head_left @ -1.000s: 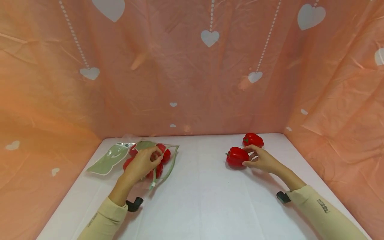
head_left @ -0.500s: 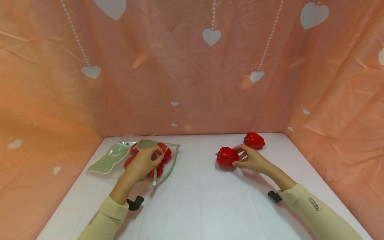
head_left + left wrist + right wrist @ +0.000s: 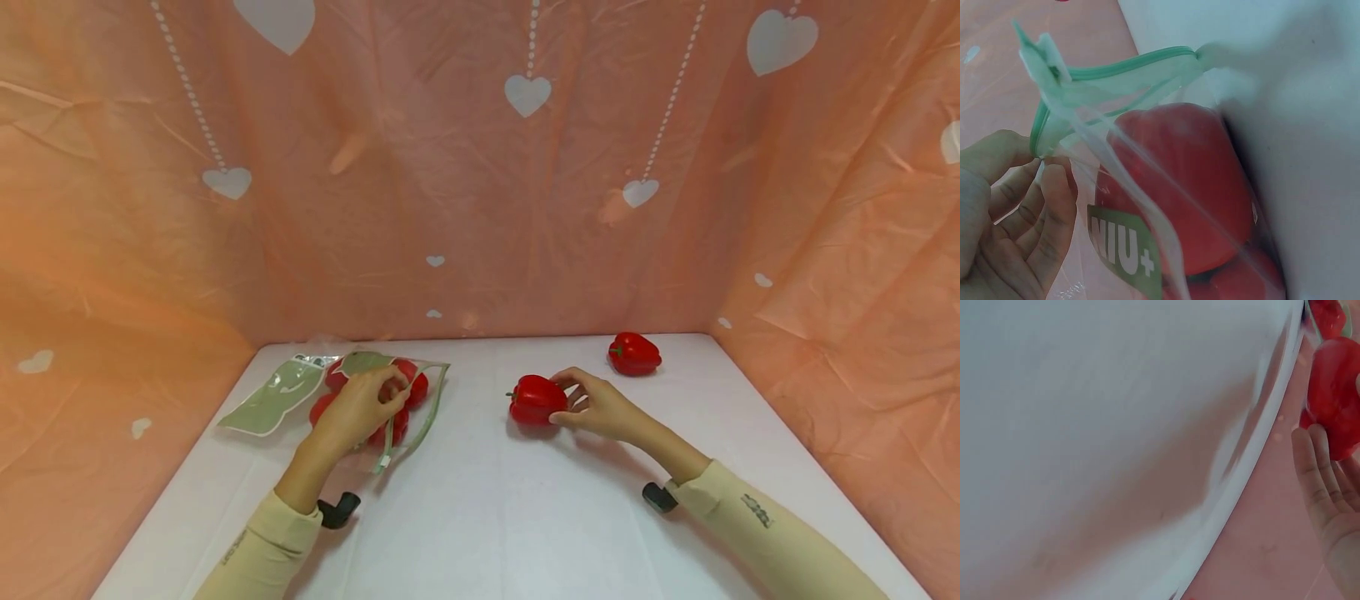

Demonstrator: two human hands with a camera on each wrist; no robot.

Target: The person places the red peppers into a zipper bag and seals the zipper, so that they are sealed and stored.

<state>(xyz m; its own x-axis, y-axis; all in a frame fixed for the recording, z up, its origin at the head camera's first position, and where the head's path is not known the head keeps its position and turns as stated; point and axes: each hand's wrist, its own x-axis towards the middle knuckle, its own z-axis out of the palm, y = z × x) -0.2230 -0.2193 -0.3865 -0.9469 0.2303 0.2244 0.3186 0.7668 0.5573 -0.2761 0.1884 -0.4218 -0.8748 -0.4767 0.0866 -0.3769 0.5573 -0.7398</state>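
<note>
My left hand pinches the green zip edge of a clear zip bag, its mouth parted in the left wrist view. Inside the bag lie several red bell peppers; green printed patches cover part of them. My right hand grips another red bell pepper by its blunt end, thumb on the near side and fingers on the far side, stem pointing left toward the bag. In the right wrist view this pepper shows at the right edge, with fingers against it.
One more red bell pepper lies at the back right of the white table. A green frog-like printed flap spreads left of the bagged peppers. Orange cloth with white hearts walls the back and both sides.
My right hand has carried its bell pepper leftward, away from the pepper at the back right and nearer the bag. My left hand has stayed at the bag's edge.
</note>
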